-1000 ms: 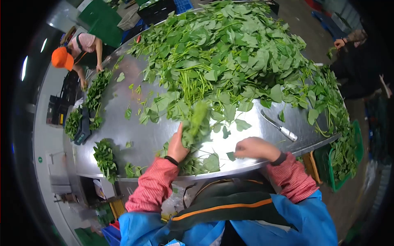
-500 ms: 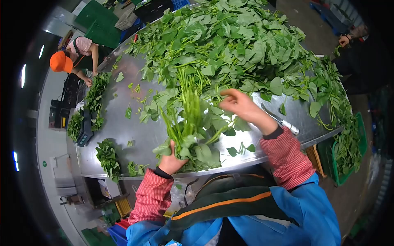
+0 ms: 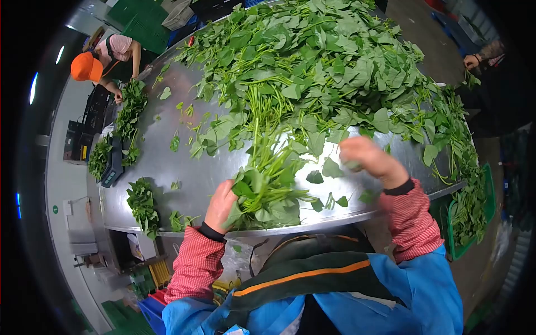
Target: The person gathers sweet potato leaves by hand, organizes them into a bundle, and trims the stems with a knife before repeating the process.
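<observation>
head cam | looks steeply down, forward | close over steel table (image 3: 184,173) edge

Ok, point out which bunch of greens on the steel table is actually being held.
The bunch at the near edge, gripped by the left hand, stems pointing away. The small pile further left lies loose, with no hand on it.

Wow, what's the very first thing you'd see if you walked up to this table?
A huge heap of green leaves covers the far half of the shiny metal table. Close to the camera, the left hand grips a bunch of leafy stems at the table's near edge, with the right hand blurred beside it. At the far left end, a person in an orange cap bends over smaller piles.
</observation>
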{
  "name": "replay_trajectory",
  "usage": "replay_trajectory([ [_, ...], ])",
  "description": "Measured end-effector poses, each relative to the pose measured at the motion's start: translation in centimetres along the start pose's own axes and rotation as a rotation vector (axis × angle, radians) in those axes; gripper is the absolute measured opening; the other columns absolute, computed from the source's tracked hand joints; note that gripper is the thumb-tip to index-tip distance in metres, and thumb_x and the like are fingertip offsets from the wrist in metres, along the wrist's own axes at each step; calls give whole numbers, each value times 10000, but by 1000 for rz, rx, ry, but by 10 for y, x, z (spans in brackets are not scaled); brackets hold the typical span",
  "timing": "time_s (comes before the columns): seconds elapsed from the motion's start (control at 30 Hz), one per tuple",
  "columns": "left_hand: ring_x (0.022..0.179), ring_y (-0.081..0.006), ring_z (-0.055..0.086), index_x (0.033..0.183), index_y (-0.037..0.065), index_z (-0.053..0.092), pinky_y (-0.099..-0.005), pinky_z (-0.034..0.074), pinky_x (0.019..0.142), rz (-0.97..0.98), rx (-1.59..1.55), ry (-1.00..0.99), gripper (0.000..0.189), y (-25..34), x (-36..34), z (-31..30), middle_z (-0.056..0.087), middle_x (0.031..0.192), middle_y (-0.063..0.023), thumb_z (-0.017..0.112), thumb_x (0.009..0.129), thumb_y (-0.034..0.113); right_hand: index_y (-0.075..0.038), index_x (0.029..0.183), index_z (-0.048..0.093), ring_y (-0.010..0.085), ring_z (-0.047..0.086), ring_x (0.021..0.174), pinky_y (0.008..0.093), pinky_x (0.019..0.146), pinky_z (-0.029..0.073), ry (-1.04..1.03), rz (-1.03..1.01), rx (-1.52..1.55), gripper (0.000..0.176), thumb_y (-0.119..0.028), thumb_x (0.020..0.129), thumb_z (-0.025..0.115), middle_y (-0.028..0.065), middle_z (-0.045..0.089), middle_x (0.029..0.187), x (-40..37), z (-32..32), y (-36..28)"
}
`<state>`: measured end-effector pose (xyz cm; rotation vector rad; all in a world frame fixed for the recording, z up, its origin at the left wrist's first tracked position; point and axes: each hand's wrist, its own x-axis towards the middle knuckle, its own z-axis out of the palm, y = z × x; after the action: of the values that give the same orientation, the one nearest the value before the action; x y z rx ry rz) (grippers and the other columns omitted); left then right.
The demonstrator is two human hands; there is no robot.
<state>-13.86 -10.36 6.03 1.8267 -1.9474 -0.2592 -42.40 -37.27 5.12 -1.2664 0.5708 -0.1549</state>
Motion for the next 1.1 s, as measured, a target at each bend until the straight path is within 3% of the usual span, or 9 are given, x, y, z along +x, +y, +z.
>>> replay_trajectory([
  [0.07,852,-329,554,1052,50,588,-393,460,753,-25,-10,9,356,-1,-2,4,581,981,-139,672,708,83,-77,885,570,85,502,561,219,522,423,-206,-381,572,205,-274,925,530,-6,561,719,5,-42,-1],
  [0.13,852,-328,554,1054,50,589,-393,460,757,-44,-19,14,354,6,5,2,583,981,-140,671,712,94,-52,988,564,108,555,659,234,611,472,312,-160,-18,199,-226,892,575,47,603,872,7,-34,2],
  [0.33,985,-353,514,1085,43,571,-384,440,830,-29,-90,-120,339,23,24,6,529,1058,-165,607,754,108,-54,1431,260,269,453,1244,351,1037,362,-224,-179,-240,769,-179,798,679,139,470,1330,58,44,54],
  [0.4,993,-351,511,1084,38,566,-385,438,840,9,-84,-142,322,11,19,17,526,1067,-167,586,767,84,-45,1214,547,276,561,1029,349,885,458,-156,-683,-548,467,-222,795,653,153,570,1186,60,67,66],
  [0.53,906,-326,517,1129,46,556,-389,459,781,165,76,-121,444,11,13,12,528,1032,-141,576,687,6,-3,1074,597,255,607,766,347,731,494,-157,-217,-442,325,-257,872,586,103,651,874,43,32,40],
  [0.67,863,-298,517,1207,78,540,-377,471,751,52,210,-179,559,20,10,-4,534,1018,-110,579,654,2,-7,965,621,132,565,669,290,629,473,489,-91,20,261,-251,892,566,53,623,798,24,-9,0],
  [0.83,860,-263,525,1264,154,532,-350,491,734,186,388,-181,576,26,18,-7,540,1018,-77,562,696,56,13,1047,610,201,609,863,321,785,479,220,-158,-572,442,-363,821,656,117,644,965,36,15,-22],
  [0.93,939,-294,548,1198,135,564,-371,506,761,277,404,-209,502,36,35,-9,555,1046,-102,566,701,64,-3,1227,537,196,602,948,311,847,467,-307,-110,-264,547,-324,816,700,130,621,1089,54,36,-6],
  [1.1,896,-287,531,1258,154,530,-364,497,756,221,309,-222,551,20,25,-7,544,1045,-92,544,716,57,-35,956,634,107,612,769,246,692,494,31,-252,36,222,-220,843,680,34,644,814,45,17,-5],
])
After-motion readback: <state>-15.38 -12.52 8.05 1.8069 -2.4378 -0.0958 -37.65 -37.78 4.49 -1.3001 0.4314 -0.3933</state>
